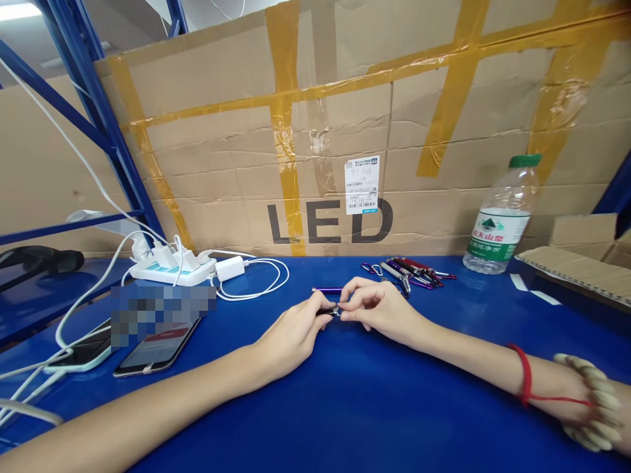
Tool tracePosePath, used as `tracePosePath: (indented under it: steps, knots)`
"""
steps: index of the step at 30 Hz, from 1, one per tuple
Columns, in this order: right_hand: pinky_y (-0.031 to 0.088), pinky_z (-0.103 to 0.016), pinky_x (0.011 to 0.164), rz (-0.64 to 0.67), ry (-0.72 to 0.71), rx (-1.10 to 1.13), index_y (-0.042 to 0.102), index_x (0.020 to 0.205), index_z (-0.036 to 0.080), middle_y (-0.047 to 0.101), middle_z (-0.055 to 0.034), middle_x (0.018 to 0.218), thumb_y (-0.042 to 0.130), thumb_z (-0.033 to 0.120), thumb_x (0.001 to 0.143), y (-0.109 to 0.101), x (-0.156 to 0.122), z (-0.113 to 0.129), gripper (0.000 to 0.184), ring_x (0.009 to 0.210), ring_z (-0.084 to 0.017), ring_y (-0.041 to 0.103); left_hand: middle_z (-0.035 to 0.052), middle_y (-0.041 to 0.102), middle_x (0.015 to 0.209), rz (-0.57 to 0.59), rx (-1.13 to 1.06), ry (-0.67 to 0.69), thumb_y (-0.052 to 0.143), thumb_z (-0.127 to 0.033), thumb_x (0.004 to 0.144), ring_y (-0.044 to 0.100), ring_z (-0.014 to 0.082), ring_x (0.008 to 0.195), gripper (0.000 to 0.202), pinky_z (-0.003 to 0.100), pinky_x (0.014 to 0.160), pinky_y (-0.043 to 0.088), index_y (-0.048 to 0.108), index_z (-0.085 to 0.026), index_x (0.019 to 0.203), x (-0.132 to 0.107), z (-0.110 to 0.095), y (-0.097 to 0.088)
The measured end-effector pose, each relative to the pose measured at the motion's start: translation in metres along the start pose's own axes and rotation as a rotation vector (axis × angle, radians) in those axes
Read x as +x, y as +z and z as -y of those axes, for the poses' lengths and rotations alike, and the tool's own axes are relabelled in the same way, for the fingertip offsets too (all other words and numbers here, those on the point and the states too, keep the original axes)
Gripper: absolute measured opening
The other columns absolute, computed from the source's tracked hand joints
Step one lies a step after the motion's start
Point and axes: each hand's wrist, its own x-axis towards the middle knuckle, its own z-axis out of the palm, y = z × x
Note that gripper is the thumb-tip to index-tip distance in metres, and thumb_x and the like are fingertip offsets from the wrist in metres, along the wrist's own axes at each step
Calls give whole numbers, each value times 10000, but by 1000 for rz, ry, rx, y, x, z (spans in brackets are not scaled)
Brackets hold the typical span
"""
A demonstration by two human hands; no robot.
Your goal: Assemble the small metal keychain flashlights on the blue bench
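My left hand [296, 328] pinches a small black tube-like piece [325, 313] between thumb and fingers. At its right end is a shiny silvery bit [337, 311], and the fingertips of my right hand [377, 305] are closed on it. The fingers hide much of both parts, so I cannot tell how they join. Just behind the hands a slim purple tube [326, 290] lies on the blue tabletop [325, 420]. Farther back and to the right is a pile of small coloured metal tubes with carabiner clips [411, 270].
A plastic water bottle [500, 220] stands at the back right, near a cardboard piece [582, 263] and white strips [545, 297]. Two phones [160, 348], a white power strip [167, 270] and cables occupy the left. A large carton [221, 177] walls off the back.
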Motion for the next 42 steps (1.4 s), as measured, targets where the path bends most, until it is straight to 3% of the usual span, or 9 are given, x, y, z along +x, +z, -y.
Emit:
tracePosePath:
  steps: [13,19,33,42]
  knots:
    - [351,-182,355,27,41,-45,530,491,138,540,-10,725,654,361,608,1,-3,6,281,404,-21,412,36,561,836,-113,160,169,344,-189,859,532,144,765,110,253,686,433,445,-181,815,-2,2,3]
    - [346,-181,355,66,142,46,512,524,133,515,-6,756,645,383,609,1,-1,4,296,400,-15,407,27,547,719,-169,390,229,321,-197,873,502,138,649,179,264,661,427,488,-164,816,-3,0,2]
    - [247,-191,388,63,258,69,481,552,140,492,18,718,656,423,598,-3,1,-1,336,411,-16,382,32,616,840,-129,376,203,336,-200,872,529,162,751,227,281,708,430,491,-181,1036,-2,-1,3]
    - [241,-199,419,101,243,28,443,538,139,471,24,686,604,473,641,1,2,5,385,413,-14,357,6,615,854,-114,361,126,360,-231,865,565,160,748,184,257,642,439,515,-199,960,-4,-4,2]
